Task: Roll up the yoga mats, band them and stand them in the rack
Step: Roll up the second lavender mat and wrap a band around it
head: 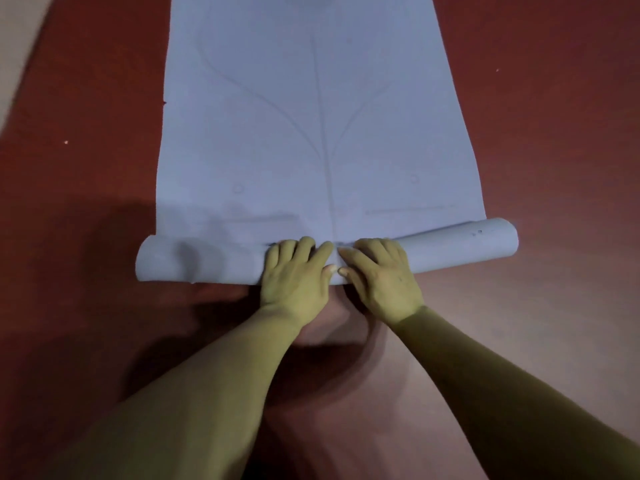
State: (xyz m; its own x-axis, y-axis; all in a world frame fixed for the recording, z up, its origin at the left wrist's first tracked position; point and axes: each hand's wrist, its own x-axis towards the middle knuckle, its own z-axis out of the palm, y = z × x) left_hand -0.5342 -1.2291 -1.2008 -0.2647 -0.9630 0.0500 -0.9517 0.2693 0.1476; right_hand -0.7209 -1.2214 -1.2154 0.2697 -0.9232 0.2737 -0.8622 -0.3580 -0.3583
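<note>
A pale lilac yoga mat (311, 116) lies flat on the red floor and runs away from me, with faint curved lines printed on it. Its near end is rolled into a tube (460, 245) that stretches across the view. My left hand (294, 271) and my right hand (377, 275) lie side by side on the middle of the roll. The fingers of both curl over its top and the thumbs press its near side. The left part of the roll looks looser and flatter than the right.
Red floor (554, 133) surrounds the mat on both sides and in front of me. A paler strip (17, 46) of floor or wall shows at the far left corner. No rack or band is in view.
</note>
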